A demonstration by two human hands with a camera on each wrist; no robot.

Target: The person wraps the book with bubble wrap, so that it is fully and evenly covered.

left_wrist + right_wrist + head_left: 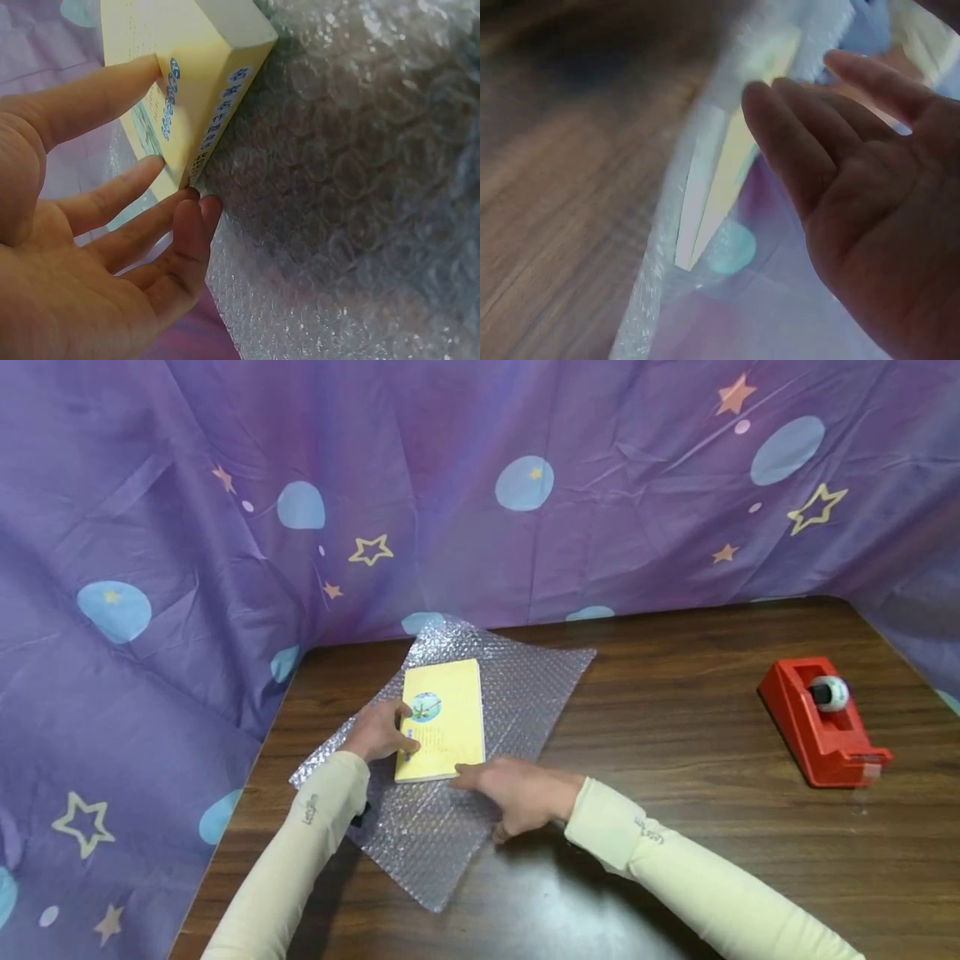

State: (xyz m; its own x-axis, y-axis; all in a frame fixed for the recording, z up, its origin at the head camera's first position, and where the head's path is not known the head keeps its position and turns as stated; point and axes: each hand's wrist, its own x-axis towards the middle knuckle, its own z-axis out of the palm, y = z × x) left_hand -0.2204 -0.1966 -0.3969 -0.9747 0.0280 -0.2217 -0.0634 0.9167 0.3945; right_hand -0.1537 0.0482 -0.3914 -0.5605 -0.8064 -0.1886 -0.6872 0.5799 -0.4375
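A yellow paperback book (450,727) with a round blue picture lies flat on a sheet of bubble wrap (517,693). At its left side is my left hand (377,729). In the left wrist view, thumb and forefinger touch the cover of the book (169,45), while the other fingertips are near the spine. My right hand (517,789) reaches to the book's near right corner with fingers extended; whether it touches the cover I cannot tell. The right wrist view is blurred, with the fairly straight fingers (795,142) in front of the book's edge.
A red tape dispenser (821,722) with a roll of tape stands at the right on the brown wooden table (660,710). Behind and left of the table hangs a purple cloth (420,468) with stars and blue dots.
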